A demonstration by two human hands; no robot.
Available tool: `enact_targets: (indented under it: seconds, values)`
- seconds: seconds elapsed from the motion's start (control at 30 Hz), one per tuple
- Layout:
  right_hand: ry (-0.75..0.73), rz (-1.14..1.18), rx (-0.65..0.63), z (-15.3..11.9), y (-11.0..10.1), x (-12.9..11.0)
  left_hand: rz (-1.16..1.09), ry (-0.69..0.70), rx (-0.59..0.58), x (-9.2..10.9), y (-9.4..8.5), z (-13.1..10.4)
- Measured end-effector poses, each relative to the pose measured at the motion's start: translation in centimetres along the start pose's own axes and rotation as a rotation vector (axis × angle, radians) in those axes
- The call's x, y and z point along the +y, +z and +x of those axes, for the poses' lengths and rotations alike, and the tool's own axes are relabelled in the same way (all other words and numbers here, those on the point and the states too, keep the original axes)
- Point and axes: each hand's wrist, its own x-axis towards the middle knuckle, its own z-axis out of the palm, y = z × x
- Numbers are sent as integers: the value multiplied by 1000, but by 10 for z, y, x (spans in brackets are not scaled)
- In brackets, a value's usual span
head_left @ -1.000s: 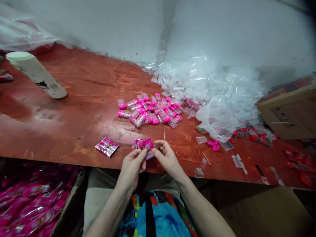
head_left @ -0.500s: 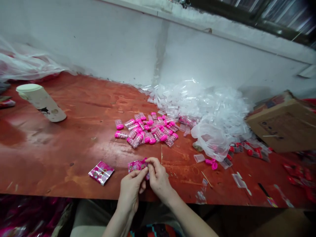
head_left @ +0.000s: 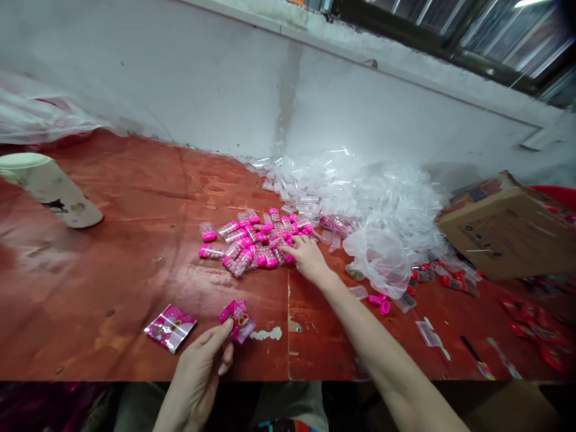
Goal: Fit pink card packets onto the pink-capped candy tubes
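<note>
My left hand point(head_left: 204, 360) is closed on a pink patterned packet point(head_left: 237, 321), pinched between thumb and fingers near the table's front edge. A flat pink packet point(head_left: 171, 327) lies on the table to its left. Farther back, my right hand point(head_left: 307, 257) reaches into a pile of small clear containers with pink caps and pink beads point(head_left: 243, 246). Its fingertips are at the right part of the pile, and whether they grip a container is too small to tell.
A heap of clear plastic pieces and bags point(head_left: 360, 198) lies behind, against the wall. At the left stands a pale cup point(head_left: 58, 192). A cardboard box point(head_left: 508, 228) and red-capped pieces point(head_left: 540, 330) are at the right. Loose pink caps point(head_left: 380, 302) lie near the bag.
My right hand has left the packet and moved forward to the container pile. My left hand still holds the packet, slightly farther left. The view has shifted a little.
</note>
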Motion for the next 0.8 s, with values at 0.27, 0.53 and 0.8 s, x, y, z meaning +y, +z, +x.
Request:
enact_targets:
  seconds: [0.27, 0.53, 0.8]
  values:
    - [-184, -101, -76, 7, -10, 9, -145, -40, 19, 4, 5, -10]
    - [98, 993, 103, -71, -15, -59, -399, -25, 106, 5, 14, -13]
    - [367, 1697, -39, -128, -3, -143, -462, -53, 117, -5, 18, -12]
